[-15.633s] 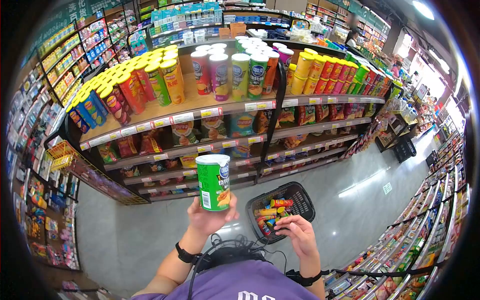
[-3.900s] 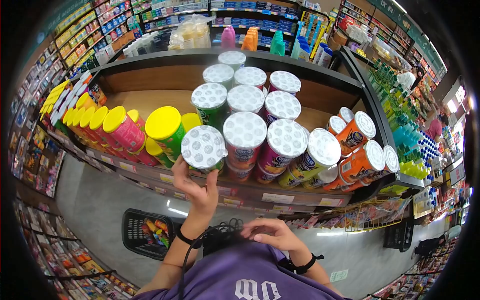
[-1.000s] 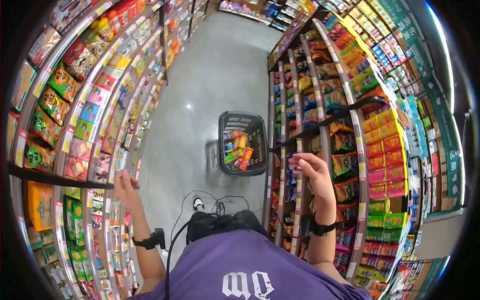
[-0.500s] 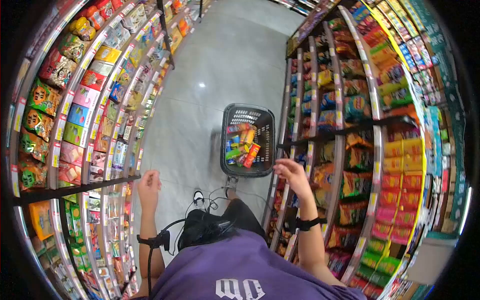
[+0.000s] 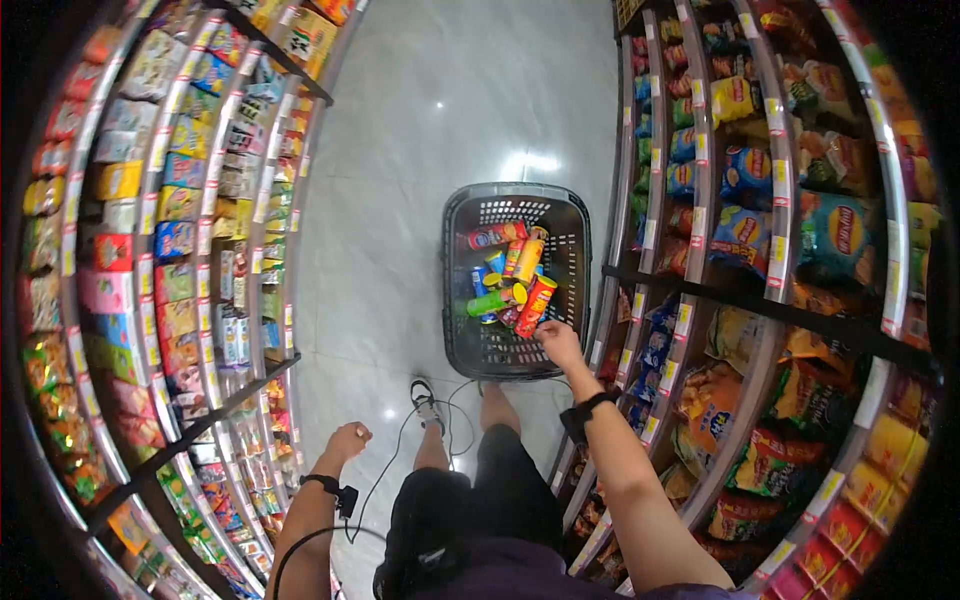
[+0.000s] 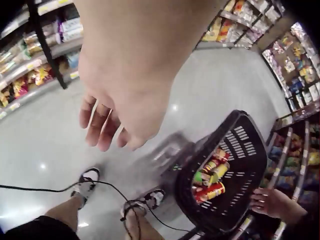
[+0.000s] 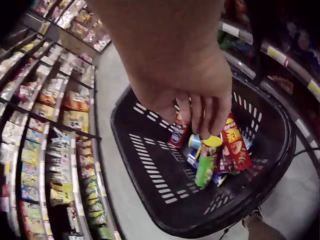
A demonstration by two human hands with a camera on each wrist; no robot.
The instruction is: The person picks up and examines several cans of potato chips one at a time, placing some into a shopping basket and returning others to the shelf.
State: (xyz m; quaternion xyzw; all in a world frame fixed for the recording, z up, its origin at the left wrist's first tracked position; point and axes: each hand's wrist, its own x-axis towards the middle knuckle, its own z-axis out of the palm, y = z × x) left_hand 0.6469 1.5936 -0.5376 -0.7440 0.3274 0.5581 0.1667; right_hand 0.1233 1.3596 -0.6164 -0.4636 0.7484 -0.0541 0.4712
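Observation:
A black shopping basket (image 5: 452,300) stands on the floor ahead of my feet. Several chip canisters lie jumbled in it, among them a red canister (image 5: 537,305), a green canister (image 5: 495,301) with a yellow lid and a yellow canister (image 5: 529,255). My right hand (image 5: 562,345) reaches down over the basket's near right corner, fingers loosely bent and holding nothing. In the right wrist view its fingers overlap the canisters, the green canister (image 7: 204,170) showing just below them. My left hand (image 5: 350,440) hangs loosely curled, left of the basket and nearer my body, with nothing in it.
Packed snack shelves (image 5: 180,250) line the aisle's left side, and shelves of chip bags (image 5: 740,235) stand close to the basket's right. A black cable (image 5: 372,490) loops down near my shoe (image 5: 424,400). Grey floor (image 5: 380,120) runs ahead.
Long before, my left hand held a green canister, later one at the shelf. In the last second the basket has come closer, the view tilts down and my right hand has lowered toward it.

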